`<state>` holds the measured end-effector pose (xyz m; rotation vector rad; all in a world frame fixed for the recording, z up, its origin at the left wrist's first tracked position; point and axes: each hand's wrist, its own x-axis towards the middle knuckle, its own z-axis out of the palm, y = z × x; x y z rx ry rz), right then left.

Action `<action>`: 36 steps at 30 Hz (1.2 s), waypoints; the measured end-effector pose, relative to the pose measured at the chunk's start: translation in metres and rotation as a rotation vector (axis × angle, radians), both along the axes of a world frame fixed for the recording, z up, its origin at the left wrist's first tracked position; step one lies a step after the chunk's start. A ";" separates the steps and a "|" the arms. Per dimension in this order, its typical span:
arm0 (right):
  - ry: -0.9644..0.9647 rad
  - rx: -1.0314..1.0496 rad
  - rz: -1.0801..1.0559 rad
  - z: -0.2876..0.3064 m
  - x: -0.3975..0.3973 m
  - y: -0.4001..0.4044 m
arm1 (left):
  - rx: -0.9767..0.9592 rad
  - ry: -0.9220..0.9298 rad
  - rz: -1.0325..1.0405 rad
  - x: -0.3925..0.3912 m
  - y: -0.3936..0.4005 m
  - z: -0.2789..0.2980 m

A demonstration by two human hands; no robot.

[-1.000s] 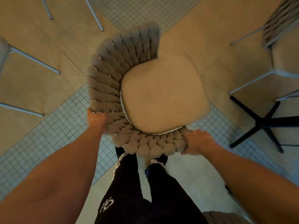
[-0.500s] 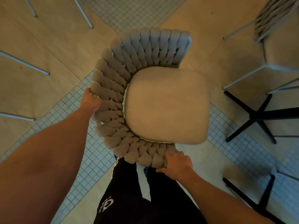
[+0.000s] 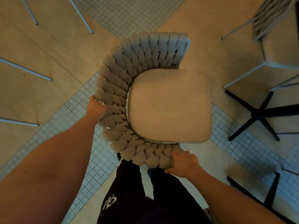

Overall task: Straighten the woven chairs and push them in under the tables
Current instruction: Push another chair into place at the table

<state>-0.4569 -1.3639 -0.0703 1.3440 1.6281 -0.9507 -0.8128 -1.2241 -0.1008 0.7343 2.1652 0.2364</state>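
My left hand [image 3: 97, 108] and right hand [image 3: 183, 164], fingers curled, grip the woven chair's [image 3: 129, 88] braided rim, near the black table base [image 3: 255, 113].

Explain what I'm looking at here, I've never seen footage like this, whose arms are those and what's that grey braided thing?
There is no machine here. A person wears a camera on their head, so the picture looks straight down over their own arms and dark trousers. The grey braided thing is a woven chair seen from above, with a beige seat cushion in the middle. The left hand grips the chair's woven back rim, and the right hand grips the end of the rim nearest the person. On the tiled floor to the right stands a black table base, and another woven chair sits at top right.
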 end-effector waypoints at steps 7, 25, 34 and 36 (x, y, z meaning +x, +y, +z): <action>0.185 0.121 -0.266 0.020 -0.002 0.044 | 0.135 0.354 -0.521 0.002 -0.004 0.035; 0.143 0.308 -0.936 0.053 -0.122 0.055 | 0.118 0.222 -1.451 0.003 0.099 0.075; 0.097 0.416 -1.180 0.064 -0.199 0.036 | 0.115 0.184 -1.730 -0.006 0.121 0.082; 0.087 0.438 -1.216 0.064 -0.212 0.030 | 0.089 0.174 -1.783 -0.007 0.122 0.081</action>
